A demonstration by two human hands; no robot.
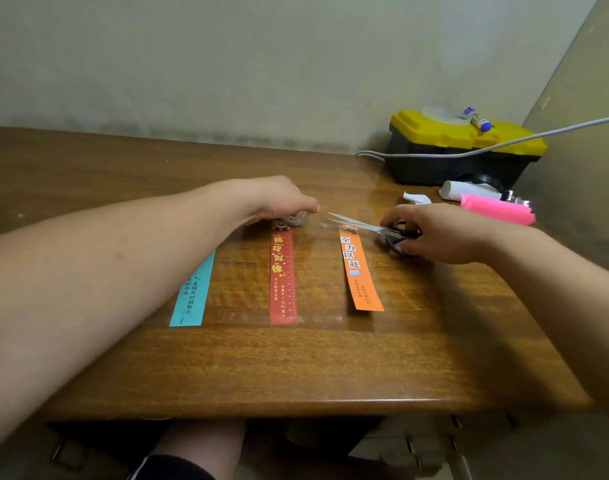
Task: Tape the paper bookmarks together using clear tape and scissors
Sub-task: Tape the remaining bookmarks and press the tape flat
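The left hand (282, 199) curls over the tape roll (294, 219) above the red bookmark (283, 278), while the right hand (441, 233) grips open scissors (369, 227) over the orange bookmark (360, 271) reading 全力以赴.

Wooden bench (296, 368). Mid-bench: teal strip (193, 292), red strip (283, 277), orange strip (360, 271), side by side, apart. Far right corner: toolbox (462, 154), pink roll (497, 209), white scrap (415, 198).

On the table (296, 368), 3 bookmarks (283, 278) lie side by side, the tape roll (294, 219) at the middle one's far end, scissors (372, 228) right of it, a toolbox (462, 150) far right.
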